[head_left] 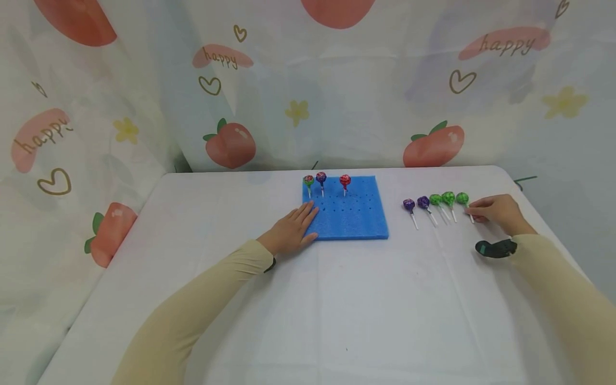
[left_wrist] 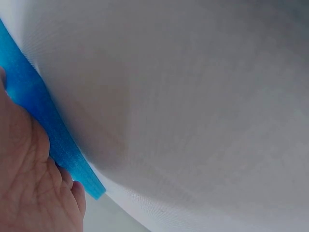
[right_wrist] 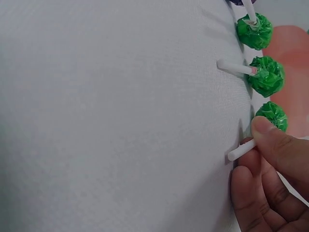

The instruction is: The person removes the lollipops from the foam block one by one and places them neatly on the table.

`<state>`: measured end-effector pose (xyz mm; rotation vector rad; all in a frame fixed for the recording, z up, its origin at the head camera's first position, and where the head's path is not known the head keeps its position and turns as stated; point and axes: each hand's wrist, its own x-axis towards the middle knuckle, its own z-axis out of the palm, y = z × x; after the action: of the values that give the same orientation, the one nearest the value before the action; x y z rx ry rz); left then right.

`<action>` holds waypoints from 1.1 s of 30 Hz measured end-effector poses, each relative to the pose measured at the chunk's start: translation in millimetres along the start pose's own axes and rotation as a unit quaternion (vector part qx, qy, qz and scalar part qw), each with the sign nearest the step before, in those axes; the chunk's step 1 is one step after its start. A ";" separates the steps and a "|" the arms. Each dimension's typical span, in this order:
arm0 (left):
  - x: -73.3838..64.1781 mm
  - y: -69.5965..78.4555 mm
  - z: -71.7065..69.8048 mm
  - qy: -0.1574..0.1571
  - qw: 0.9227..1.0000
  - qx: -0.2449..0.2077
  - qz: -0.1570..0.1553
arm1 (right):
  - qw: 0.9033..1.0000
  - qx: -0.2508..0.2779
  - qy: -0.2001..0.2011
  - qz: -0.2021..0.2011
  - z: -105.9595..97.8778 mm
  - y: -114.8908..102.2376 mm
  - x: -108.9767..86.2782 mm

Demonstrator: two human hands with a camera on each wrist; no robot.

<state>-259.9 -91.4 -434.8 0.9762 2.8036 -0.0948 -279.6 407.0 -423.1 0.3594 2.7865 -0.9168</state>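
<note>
White cloth-covered bench carried everything. Square blue foam board with small holes sat on it, three wrapped lollipops upright in its far part. Left hand lay flat on the board's left side, fingers straight, gripping nothing; if pressure eased, board could have skidded on the cloth. Right hand was mostly closed, thumb and finger pinching the white stick of a round green-wrapped lollipop, right end of the row, right of the board. Two more green lollipops and two purple-wrapped lollipops lay alongside: low sideways sweep could have scattered them. Pinch looked close to the head, so the stick could have swivelled.
</note>
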 end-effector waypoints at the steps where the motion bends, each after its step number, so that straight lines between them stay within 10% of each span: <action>1: 0.0 0.0 -0.2 0.000 1.000 -0.001 0.000 | 1.000 -0.001 0.000 0.000 0.1 -0.7 -0.2; 33: 0.2 -0.2 0.0 0.003 1.000 0.002 0.005 | 0.993 -0.015 -0.100 -0.057 -26.3 -5.5 -1.2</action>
<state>-260.2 -91.4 -434.8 0.9920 2.8048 -0.0971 -282.7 418.4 -398.9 0.0966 2.6551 -0.8815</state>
